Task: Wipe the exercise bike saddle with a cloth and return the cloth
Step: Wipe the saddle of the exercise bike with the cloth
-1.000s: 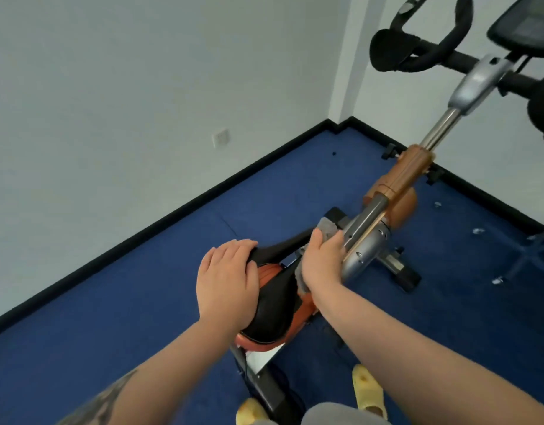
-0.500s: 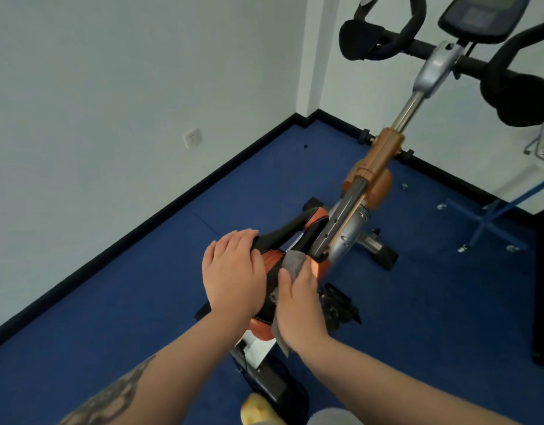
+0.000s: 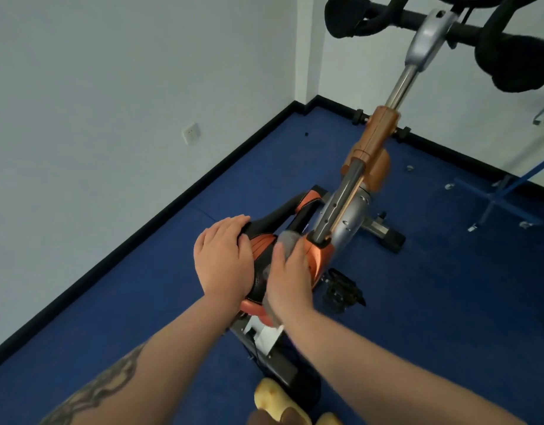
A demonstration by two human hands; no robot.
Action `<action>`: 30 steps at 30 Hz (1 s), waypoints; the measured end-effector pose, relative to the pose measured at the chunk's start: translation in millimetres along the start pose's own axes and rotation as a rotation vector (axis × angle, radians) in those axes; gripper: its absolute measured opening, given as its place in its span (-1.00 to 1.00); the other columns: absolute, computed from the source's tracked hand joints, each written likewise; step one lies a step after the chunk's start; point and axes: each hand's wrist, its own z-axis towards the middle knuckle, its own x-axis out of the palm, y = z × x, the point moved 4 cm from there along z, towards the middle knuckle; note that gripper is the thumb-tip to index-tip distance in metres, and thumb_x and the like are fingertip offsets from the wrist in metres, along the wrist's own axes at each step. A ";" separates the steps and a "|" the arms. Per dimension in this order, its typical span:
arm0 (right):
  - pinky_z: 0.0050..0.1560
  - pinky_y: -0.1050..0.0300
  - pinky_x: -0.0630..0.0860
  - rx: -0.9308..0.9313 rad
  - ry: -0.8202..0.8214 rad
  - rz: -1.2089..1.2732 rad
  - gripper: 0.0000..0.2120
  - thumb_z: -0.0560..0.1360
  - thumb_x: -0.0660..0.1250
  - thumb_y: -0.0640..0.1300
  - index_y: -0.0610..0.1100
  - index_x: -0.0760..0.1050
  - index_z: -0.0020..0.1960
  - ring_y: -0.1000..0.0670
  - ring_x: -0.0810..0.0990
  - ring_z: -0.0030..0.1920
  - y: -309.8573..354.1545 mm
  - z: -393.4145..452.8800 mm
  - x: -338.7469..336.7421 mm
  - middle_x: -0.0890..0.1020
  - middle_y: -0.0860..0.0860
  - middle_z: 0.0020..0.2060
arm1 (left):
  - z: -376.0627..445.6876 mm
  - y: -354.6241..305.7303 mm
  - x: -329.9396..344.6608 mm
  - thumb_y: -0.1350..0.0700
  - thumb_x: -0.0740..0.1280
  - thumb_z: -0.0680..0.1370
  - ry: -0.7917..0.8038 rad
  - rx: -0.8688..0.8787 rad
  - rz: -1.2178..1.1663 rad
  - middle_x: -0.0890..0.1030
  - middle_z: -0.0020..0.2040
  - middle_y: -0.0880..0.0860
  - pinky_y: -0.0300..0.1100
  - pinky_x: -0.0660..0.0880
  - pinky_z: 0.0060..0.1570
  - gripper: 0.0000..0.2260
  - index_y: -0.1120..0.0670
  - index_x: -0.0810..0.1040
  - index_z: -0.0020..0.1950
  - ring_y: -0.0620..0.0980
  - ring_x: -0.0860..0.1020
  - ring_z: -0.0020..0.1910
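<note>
The right hand (image 3: 290, 277) presses a grey cloth (image 3: 287, 240) onto the orange-and-black saddle (image 3: 261, 243), fingers grasping it, while the left hand (image 3: 223, 262) lies flat, fingers released, on the saddle's left side.

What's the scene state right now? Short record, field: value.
saddle: black and orange saddle, mostly covered by both hands
left hand: left hand flat on the saddle's left side, steadying it
right hand: right hand pressing the grey cloth onto the saddle's right side
cloth: bunched, poking out past the fingertips and below the wrist
handlebars: black handlebars, upper right
floor: blue floor
task stage: wiping; cloth not yet returned
</note>
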 end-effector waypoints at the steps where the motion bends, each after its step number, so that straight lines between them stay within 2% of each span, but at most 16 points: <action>1: 0.38 -0.06 0.30 0.050 -0.007 0.108 -0.41 0.57 -0.09 0.20 -0.05 0.02 0.53 -0.14 0.34 0.40 1.5 14.4 -2.0 0.33 -0.10 0.44 | 0.5 -0.1 0.2 0.15 0.14 0.54 -0.009 0.000 -0.014 0.57 0.21 -0.15 -0.15 0.13 0.40 -0.69 -0.08 0.53 0.21 -0.16 0.40 0.27; 2: 0.39 0.03 0.25 0.083 -0.011 0.189 -0.43 0.60 -0.10 0.17 -0.05 0.03 0.53 -0.11 0.32 0.42 1.0 20.7 -3.8 0.31 -0.08 0.46 | 0.4 0.4 0.5 0.15 0.14 0.54 -0.016 0.000 -0.025 0.57 0.20 -0.15 -0.17 0.13 0.38 -0.69 -0.09 0.54 0.19 -0.16 0.41 0.26; 4: 0.41 0.19 0.06 0.016 0.007 0.191 -0.46 0.62 -0.13 0.13 -0.03 -0.02 0.55 0.02 0.13 0.50 -1.5 1.2 -3.3 0.14 0.02 0.53 | 0.1 1.1 0.8 0.15 0.14 0.53 -0.017 -0.002 -0.033 0.58 0.19 -0.15 -0.19 0.13 0.35 -0.68 -0.10 0.54 0.18 -0.14 0.42 0.25; 6: 0.44 0.21 -0.09 -0.087 0.043 0.039 -0.47 0.62 -0.14 0.12 0.03 -0.11 0.55 0.12 -0.07 0.52 -2.5 -42.3 0.5 -0.04 0.14 0.54 | 0.7 3.1 1.6 0.15 0.14 0.53 -0.006 -0.008 -0.033 0.58 0.19 -0.15 -0.20 0.14 0.33 -0.68 -0.11 0.54 0.19 -0.13 0.42 0.25; 7: 0.47 0.17 -0.11 -0.124 0.052 -0.030 -0.46 0.62 -0.13 0.12 0.05 -0.15 0.55 0.13 -0.12 0.52 -4.1 -57.1 2.0 -0.09 0.17 0.54 | 1.2 3.8 2.1 0.15 0.14 0.53 -0.004 -0.007 -0.034 0.58 0.19 -0.15 -0.19 0.14 0.33 -0.67 -0.11 0.54 0.19 -0.13 0.42 0.25; 9: 0.50 0.09 -0.08 -0.163 0.044 -0.093 -0.45 0.62 -0.09 0.10 0.04 -0.19 0.55 0.09 -0.12 0.52 -6.1 -53.2 2.6 -0.12 0.14 0.54 | 1.3 4.4 2.9 0.15 0.13 0.52 -0.006 -0.001 -0.030 0.58 0.18 -0.15 -0.16 0.17 0.34 -0.67 -0.11 0.54 0.19 -0.12 0.43 0.25; 11: 0.48 0.10 -0.05 -0.132 0.044 -0.055 -0.44 0.63 -0.05 0.07 -0.01 -0.18 0.55 0.04 -0.06 0.53 -0.1 -17.4 0.9 -0.09 0.06 0.56 | 1.8 3.9 2.8 0.15 0.13 0.52 -0.008 0.008 -0.029 0.59 0.17 -0.15 -0.13 0.20 0.34 -0.67 -0.11 0.54 0.18 -0.11 0.43 0.24; 13: 0.46 0.04 0.11 -0.041 0.036 0.023 -0.41 0.63 -0.02 0.06 -0.04 -0.20 0.54 -0.04 0.07 0.52 8.8 14.0 -4.6 -0.05 0.01 0.56 | 2.2 2.9 2.5 0.14 0.13 0.51 -0.007 0.011 -0.034 0.59 0.17 -0.14 -0.11 0.22 0.34 -0.67 -0.10 0.54 0.18 -0.11 0.44 0.23; 15: 0.39 0.01 0.22 -0.015 0.022 -0.032 -0.40 0.63 -0.01 0.06 -0.06 -0.21 0.54 -0.07 0.14 0.50 12.2 12.0 -5.2 -0.03 0.00 0.56 | 1.3 2.6 2.3 0.14 0.13 0.51 -0.004 0.017 -0.029 0.59 0.17 -0.14 -0.13 0.21 0.33 -0.67 -0.10 0.54 0.19 -0.11 0.44 0.23; 17: 0.43 0.08 0.13 -0.091 0.008 -0.178 -0.41 0.63 -0.02 0.05 -0.06 -0.20 0.55 -0.02 0.03 0.53 9.2 -18.2 -0.9 -0.07 0.03 0.56 | -0.2 3.0 2.4 0.15 0.13 0.52 -0.004 0.031 -0.040 0.59 0.17 -0.15 -0.15 0.20 0.35 -0.67 -0.09 0.54 0.19 -0.14 0.43 0.23; 19: 0.50 0.05 0.08 -0.181 -0.009 -0.285 -0.43 0.62 -0.04 0.04 -0.02 -0.21 0.54 0.05 -0.10 0.53 5.2 -49.9 2.1 -0.14 0.09 0.55 | 0.6 3.7 2.4 0.16 0.13 0.52 -0.007 0.047 -0.066 0.59 0.16 -0.15 -0.12 0.21 0.38 -0.67 -0.08 0.55 0.18 -0.15 0.43 0.22; 22: 0.50 0.02 0.08 -0.172 -0.027 -0.253 -0.44 0.62 -0.05 0.06 -0.01 -0.16 0.55 0.06 -0.09 0.53 4.4 -34.2 3.6 -0.10 0.10 0.55 | 3.7 3.2 3.2 0.17 0.13 0.52 0.022 0.064 -0.081 0.59 0.18 -0.12 -0.04 0.24 0.38 -0.68 -0.06 0.54 0.19 -0.12 0.45 0.23; 26: 0.43 -0.04 0.22 0.031 -0.044 -0.073 -0.42 0.60 -0.11 0.19 0.06 -0.16 0.54 -0.03 0.18 0.49 8.9 5.2 -3.8 0.09 0.05 0.55 | 10.2 8.7 -5.3 0.13 0.16 0.53 0.168 0.138 -0.086 0.58 0.18 -0.09 -0.07 0.34 0.26 -0.68 -0.08 0.51 0.23 -0.06 0.44 0.23; 28: 0.40 0.15 0.16 0.013 -0.096 -0.001 -0.47 0.60 -0.12 0.19 0.10 -0.06 0.54 0.07 0.12 0.50 8.6 -11.2 -2.3 0.07 0.14 0.54 | 28.0 16.7 -12.3 0.06 0.22 0.51 0.331 0.241 -0.063 0.59 0.14 -0.12 -0.07 0.40 0.13 -0.70 -0.14 0.50 0.22 -0.05 0.44 0.19; 30: 0.31 0.38 0.02 -0.059 -0.167 0.046 -0.53 0.60 -0.11 0.17 0.17 0.10 0.50 0.20 0.02 0.49 8.0 -41.1 5.8 0.06 0.26 0.51 | 51.3 24.4 -12.2 0.00 0.28 0.48 0.506 0.351 -0.089 0.59 0.11 -0.14 -0.05 0.42 0.10 -0.73 -0.16 0.52 0.18 -0.05 0.45 0.14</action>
